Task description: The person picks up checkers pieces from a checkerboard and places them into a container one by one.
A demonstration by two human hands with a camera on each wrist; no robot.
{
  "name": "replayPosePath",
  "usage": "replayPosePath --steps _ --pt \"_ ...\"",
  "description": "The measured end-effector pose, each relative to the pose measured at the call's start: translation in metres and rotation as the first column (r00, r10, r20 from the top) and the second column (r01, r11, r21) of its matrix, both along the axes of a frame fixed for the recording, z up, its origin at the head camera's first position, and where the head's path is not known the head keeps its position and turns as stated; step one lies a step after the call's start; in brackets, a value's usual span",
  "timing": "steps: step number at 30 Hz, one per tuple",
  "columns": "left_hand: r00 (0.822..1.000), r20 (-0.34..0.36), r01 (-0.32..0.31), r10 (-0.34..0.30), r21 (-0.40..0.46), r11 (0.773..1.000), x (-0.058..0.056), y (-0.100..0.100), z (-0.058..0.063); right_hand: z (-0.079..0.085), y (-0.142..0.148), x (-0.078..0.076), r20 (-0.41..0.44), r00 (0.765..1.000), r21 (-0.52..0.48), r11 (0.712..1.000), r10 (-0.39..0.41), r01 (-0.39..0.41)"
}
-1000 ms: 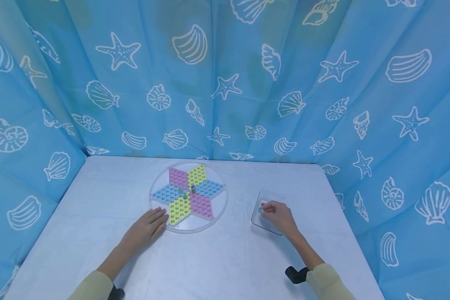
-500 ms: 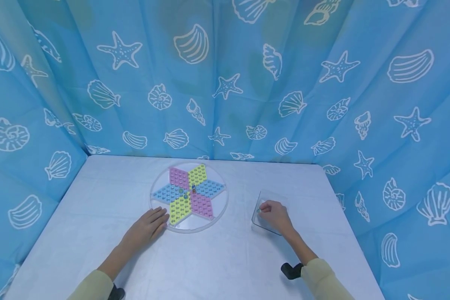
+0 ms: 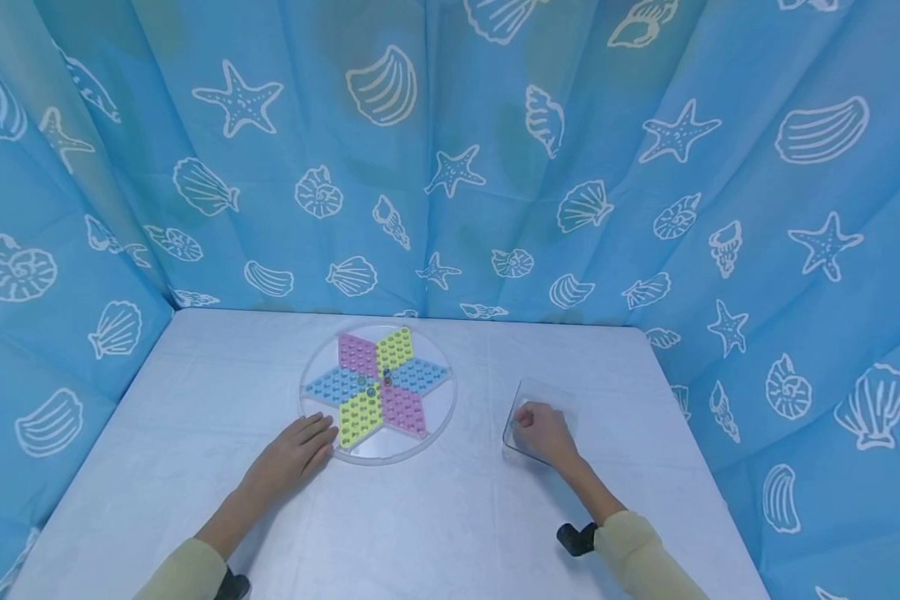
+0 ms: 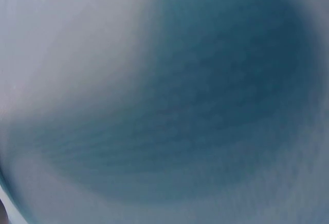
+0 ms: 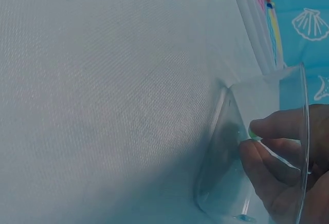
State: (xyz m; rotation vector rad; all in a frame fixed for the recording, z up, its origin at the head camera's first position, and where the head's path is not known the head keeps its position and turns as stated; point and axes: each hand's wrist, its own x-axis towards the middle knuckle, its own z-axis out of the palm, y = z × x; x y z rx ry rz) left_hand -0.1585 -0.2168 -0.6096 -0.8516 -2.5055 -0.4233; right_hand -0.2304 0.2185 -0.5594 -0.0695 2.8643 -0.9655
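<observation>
I observe a small green piece (image 5: 252,132) pinched between thumb and fingertip of the right hand (image 3: 544,431); its tip alone shows, glossy and light green. The piece is inside the clear box (image 3: 553,392), right of the game board (image 3: 438,408). Digits: nearly closed. The left hand (image 3: 294,452) lies flat, fingers extended, at the board's near-left rim; I see nothing in its grasp.

The board is a round disc bearing a six-pointed star of pink, yellow and blue panels with rows of holes. Several marbles (image 3: 371,392) sit near its centre.

The right wrist view resolves the green piece, which I cannot distinguish in the head view. The left wrist view shows me mainly blurred surfaces.
</observation>
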Motion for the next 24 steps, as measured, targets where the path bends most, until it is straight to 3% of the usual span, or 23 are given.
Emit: replayPosePath --steps 7,24 --pt "1.000 0.007 -0.004 0.004 -0.005 1.000 -0.0009 -0.0003 -0.0011 -0.0011 -0.0016 0.0000 0.001 1.000 0.048 0.999 0.001 -0.001" --pt "0.999 0.031 -0.017 0.017 -0.003 1.000 0.0006 -0.0002 -0.0009 -0.0001 -0.0053 0.0032 -0.027 1.000 0.058 0.998 0.008 -0.007"
